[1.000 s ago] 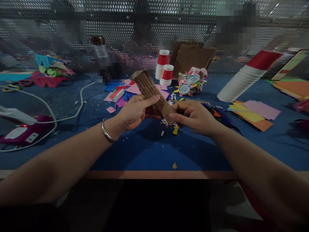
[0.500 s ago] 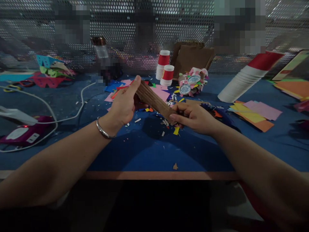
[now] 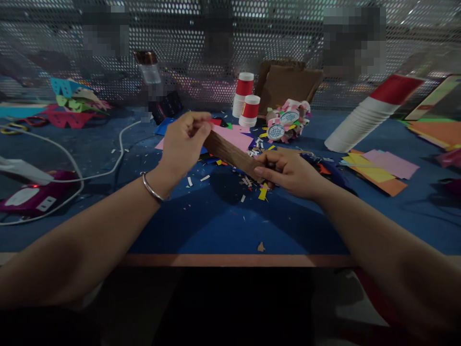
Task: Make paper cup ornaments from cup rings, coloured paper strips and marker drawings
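Brown cardboard strip [image 3: 232, 154] slants above the blue bench [image 3: 223, 235], its upper end pinched in the left hand [image 3: 184, 144], its lower end in the curled right hand [image 3: 290, 172]. Probably light, stiffish but easily creased, it suits a gentle thumb-and-finger hold at both ends.

Brown cardboard strip [image 3: 230, 153], ridged lengthwise, slanting toward lower right, held at both ends above the blue table [image 3: 219, 230]
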The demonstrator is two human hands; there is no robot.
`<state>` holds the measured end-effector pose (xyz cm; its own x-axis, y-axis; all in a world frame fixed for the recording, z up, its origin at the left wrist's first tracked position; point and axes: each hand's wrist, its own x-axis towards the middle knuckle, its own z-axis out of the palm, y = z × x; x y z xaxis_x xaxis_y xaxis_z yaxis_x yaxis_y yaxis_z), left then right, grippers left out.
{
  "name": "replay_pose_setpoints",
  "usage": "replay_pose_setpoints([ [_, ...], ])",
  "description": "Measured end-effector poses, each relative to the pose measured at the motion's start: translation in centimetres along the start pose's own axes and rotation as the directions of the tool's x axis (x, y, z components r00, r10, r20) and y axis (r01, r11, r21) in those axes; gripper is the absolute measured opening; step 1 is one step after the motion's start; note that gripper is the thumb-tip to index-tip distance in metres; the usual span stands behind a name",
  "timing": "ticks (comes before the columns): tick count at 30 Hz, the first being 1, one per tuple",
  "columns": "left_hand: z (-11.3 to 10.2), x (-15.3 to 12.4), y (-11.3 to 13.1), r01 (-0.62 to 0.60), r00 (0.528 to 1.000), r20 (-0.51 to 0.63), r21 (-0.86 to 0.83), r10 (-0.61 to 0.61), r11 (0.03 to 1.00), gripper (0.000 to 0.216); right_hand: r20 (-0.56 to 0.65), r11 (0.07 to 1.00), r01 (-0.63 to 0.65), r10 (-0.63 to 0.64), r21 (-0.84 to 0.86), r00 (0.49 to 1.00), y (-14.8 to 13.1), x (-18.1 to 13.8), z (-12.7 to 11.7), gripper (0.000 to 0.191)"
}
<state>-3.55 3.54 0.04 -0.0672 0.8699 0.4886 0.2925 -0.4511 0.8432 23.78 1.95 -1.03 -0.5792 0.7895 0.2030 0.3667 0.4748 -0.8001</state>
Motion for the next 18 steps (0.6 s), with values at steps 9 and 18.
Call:
replay_pose_setpoints([
  [9,1.8,-3.4,4.8,-0.630,0.697,0.712,0.550,0.087,0.549,0.032,0.056,0.990,0.059,-0.053,-0.126,0.997,-0.8,-0.2,0.1,0.017],
  [18,1.8,-3.4,4.9,-0.440,0.637,0.757,0.513,-0.146,0.737,0.021,0.111,0.991,0.071,-0.058,-0.111,0.992,-1.5,-0.4,0.7,0.019],
])
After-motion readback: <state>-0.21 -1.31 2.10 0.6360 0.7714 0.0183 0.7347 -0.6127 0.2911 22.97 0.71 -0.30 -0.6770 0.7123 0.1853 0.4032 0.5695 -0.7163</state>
